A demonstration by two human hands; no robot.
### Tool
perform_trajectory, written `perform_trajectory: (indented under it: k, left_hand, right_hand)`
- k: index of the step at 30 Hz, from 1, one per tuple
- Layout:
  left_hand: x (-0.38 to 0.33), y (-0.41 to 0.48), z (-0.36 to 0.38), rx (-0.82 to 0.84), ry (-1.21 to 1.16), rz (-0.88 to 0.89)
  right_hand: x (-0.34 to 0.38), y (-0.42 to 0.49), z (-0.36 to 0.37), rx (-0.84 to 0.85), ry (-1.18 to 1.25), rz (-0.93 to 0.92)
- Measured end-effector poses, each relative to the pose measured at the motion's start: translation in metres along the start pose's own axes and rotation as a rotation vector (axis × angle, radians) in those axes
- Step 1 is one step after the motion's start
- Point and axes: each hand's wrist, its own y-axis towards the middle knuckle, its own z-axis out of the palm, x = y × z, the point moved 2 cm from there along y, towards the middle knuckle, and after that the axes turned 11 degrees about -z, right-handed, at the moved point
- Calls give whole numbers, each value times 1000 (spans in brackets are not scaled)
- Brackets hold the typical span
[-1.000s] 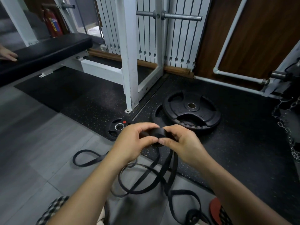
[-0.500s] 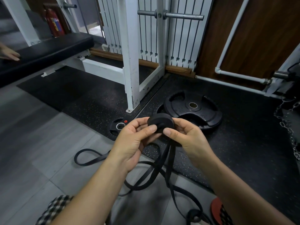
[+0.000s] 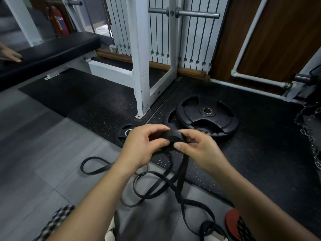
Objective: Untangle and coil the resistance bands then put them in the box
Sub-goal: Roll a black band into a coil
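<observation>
A black resistance band is partly rolled into a tight coil point(image 3: 172, 136) held between both hands at chest height. My left hand point(image 3: 142, 145) grips the coil from the left, thumb pressed on its front. My right hand point(image 3: 196, 146) pinches it from the right with thumb and fingers. The band's loose length point(image 3: 181, 173) hangs down from the coil to the floor, where it lies in tangled loops point(image 3: 151, 188) with another loop point(image 3: 94, 166) stretching out left. No box is in view.
Two black weight plates point(image 3: 206, 117) lie stacked on the speckled rubber mat, with a smaller plate point(image 3: 124, 133) behind my left hand. A white rack post point(image 3: 141, 66) stands ahead. A black bench point(image 3: 48, 51) runs left, another person's hand point(image 3: 9, 54) on it. A chain point(image 3: 311, 136) hangs right.
The coil was raised and turned face-on half a second ago; now it is tilted flat again between my hands, slightly lower. The loose band on the floor has shifted a little.
</observation>
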Motion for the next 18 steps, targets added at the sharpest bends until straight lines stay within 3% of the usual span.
perform_trajectory:
  k: [5, 8, 10, 13, 18]
  left_hand:
    - [3, -4, 8, -55, -446, -192]
    - [8, -5, 18, -36, -801, -335]
    - [9, -6, 22, -18, -899, -376]
    - [8, -5, 18, 9, -775, -345]
    - [6, 0, 1, 36, 44, -85]
  right_hand:
    - [5, 5, 3, -92, 298, 60]
    - [4, 5, 9, -116, 366, 63]
    - [4, 6, 12, -137, 381, 52]
    - [1, 6, 8, -116, 276, 24]
    - [-6, 2, 1, 63, -284, -26]
